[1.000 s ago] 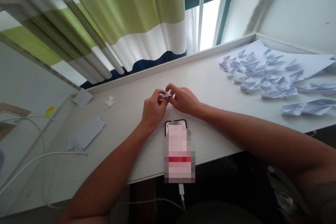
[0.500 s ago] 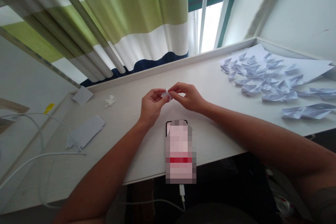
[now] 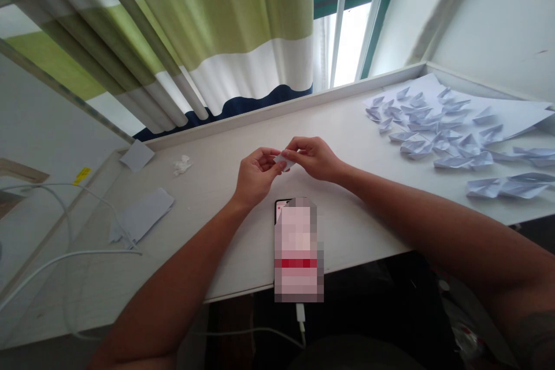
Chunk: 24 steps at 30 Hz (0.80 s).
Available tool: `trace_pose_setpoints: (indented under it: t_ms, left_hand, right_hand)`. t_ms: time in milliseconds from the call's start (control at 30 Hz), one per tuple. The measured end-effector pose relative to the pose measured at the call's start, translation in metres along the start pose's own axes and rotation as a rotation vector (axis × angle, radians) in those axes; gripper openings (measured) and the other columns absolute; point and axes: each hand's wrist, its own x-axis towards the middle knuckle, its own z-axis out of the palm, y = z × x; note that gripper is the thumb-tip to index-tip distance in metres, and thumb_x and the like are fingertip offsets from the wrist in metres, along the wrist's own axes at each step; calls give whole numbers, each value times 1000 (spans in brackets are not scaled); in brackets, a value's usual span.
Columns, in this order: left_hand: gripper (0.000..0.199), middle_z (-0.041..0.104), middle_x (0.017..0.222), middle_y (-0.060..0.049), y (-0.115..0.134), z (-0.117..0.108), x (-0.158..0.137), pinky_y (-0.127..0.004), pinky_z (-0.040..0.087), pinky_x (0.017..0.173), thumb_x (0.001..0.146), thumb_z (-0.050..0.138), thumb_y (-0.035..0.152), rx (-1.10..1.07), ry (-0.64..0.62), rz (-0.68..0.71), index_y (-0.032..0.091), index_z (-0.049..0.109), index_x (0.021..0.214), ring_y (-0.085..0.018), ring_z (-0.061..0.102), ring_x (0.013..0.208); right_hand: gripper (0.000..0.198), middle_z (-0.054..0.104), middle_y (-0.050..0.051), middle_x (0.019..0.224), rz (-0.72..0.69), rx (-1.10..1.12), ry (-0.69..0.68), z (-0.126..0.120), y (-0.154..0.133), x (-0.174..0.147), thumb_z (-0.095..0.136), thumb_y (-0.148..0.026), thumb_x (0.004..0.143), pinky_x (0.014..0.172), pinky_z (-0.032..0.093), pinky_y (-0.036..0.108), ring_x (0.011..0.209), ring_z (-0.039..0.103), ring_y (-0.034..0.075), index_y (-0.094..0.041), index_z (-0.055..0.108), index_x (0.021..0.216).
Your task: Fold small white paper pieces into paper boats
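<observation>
A small folded piece of white paper point(image 3: 284, 162) is pinched between both hands above the middle of the desk. My left hand point(image 3: 258, 172) is closed on its left and lower side, thumb in front. My right hand point(image 3: 314, 159) grips its upper right part between thumb and fingers. The fingers hide much of the paper, so its full shape does not show. Just below the hands lies a phone point(image 3: 299, 248) with its screen blurred out. Many folded paper boats point(image 3: 446, 127) lie at the right of the desk, some on flat white sheets point(image 3: 511, 110).
A stack of white paper point(image 3: 145, 214) lies on the left, with a single square sheet point(image 3: 137, 155) behind it. Near them is a crumpled tissue point(image 3: 182, 166). A white cable point(image 3: 300, 315) runs from the phone. Striped curtains point(image 3: 225, 23) hang behind the desk's raised back edge.
Both hands have shifted slightly to the right. The paper has turned and now shows a flatter face, and my right thumb presses onto its front.
</observation>
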Motion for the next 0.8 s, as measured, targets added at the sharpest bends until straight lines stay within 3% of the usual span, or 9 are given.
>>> trace_pose_setpoints:
  t_ms: [300, 433, 500, 567, 667, 800]
  left_hand:
    - [44, 79, 78, -3, 3, 2, -2, -38, 63, 82, 71, 98, 36, -87, -111, -204, 15, 73, 100, -21, 80, 77]
    - [44, 79, 75, -4, 5, 5, -3, -36, 63, 76, 65, 101, 38, -117, -75, -209, 16, 73, 91, -22, 80, 74]
    - [43, 80, 78, -5, 4, 4, -1, -35, 64, 75, 66, 101, 38, -129, -31, -212, 15, 73, 89, -22, 80, 75]
    - [40, 81, 83, -7, 1, 1, 1, -36, 65, 78, 69, 99, 37, -157, 25, -219, 15, 72, 89, -22, 81, 78]
    - [39, 82, 87, -6, -3, -4, 4, -39, 66, 88, 71, 98, 29, -225, 81, -249, 16, 71, 96, -21, 81, 84]
    - [33, 81, 89, -4, -3, -8, 7, -42, 65, 95, 80, 91, 25, -323, 86, -309, 17, 71, 104, -20, 81, 88]
  right_hand:
    - [35, 64, -1, 70, -6, -122, -39, -6, -2, 0, 64, -45, 97, 66, 42, 29, 69, 55, 14, -19, 65, 74]
    - [40, 56, -2, 66, 7, -85, -7, -2, 2, 1, 60, -43, 100, 63, 41, 29, 65, 51, 13, -20, 56, 67]
    - [39, 60, -1, 71, 10, -64, -13, 0, 6, 1, 60, -47, 102, 64, 45, 29, 67, 55, 13, -20, 57, 74]
    - [31, 66, 2, 84, -21, -72, -5, 0, 9, 1, 62, -49, 103, 69, 52, 31, 72, 61, 15, -20, 65, 93]
    - [28, 69, 6, 110, -148, -173, -28, -4, 7, 0, 67, -42, 101, 80, 60, 34, 90, 69, 18, -22, 70, 120]
    - [21, 68, 8, 120, -260, -295, -124, -12, 6, 0, 69, -36, 100, 84, 63, 37, 103, 69, 22, -25, 79, 115]
